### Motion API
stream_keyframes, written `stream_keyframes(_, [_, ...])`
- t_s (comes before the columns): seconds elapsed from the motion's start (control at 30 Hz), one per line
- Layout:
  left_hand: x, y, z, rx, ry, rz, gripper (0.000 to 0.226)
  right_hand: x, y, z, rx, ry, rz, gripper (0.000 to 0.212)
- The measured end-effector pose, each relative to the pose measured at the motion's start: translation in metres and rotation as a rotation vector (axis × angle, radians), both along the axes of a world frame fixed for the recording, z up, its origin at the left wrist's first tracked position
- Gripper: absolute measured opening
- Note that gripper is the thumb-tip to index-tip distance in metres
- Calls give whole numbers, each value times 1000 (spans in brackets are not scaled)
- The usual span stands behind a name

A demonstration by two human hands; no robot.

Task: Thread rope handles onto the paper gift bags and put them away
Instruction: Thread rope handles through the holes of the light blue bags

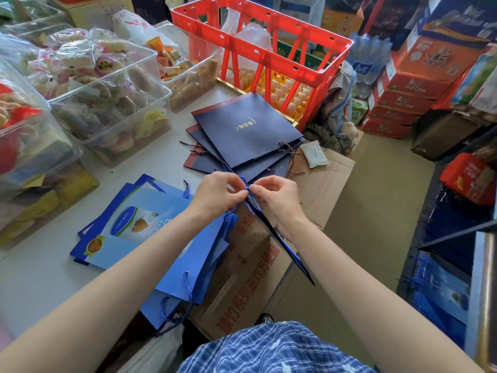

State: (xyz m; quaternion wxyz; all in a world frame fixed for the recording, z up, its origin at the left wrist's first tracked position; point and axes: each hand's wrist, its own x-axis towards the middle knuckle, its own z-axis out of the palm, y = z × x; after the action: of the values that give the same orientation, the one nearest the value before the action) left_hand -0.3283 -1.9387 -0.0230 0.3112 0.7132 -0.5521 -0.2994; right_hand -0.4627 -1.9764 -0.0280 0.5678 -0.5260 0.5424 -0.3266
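Observation:
I hold a flat dark blue paper bag (279,238) on edge over the cardboard box. My left hand (217,193) and my right hand (277,193) meet at its top edge, both pinching a blue rope (243,181) that loops up between my fingertips. A stack of navy bags (242,135) with gold lettering lies beyond my hands, red-and-blue cords hanging from several of their holes. A stack of light blue printed bags (150,238) with blue rope handles lies on the table (40,278) under my left forearm.
Clear bins of wrapped snacks (107,84) line the table's left side. A red crate (263,49) stands over trays of eggs (285,92) at the back. Cardboard boxes (320,184) sit below my hands, stacked cartons (408,87) at the right.

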Motion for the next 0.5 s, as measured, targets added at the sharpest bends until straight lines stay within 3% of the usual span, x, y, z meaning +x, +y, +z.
stream_keyframes(0.23, [3, -2, -2, -102, -83, -95, 7, -4, 1, 1, -41, -31, 97, 11])
stream_keyframes(0.5, [5, -3, -5, -253, -290, -264, 7, 1, 8, 3, -611, 467, 205, 13])
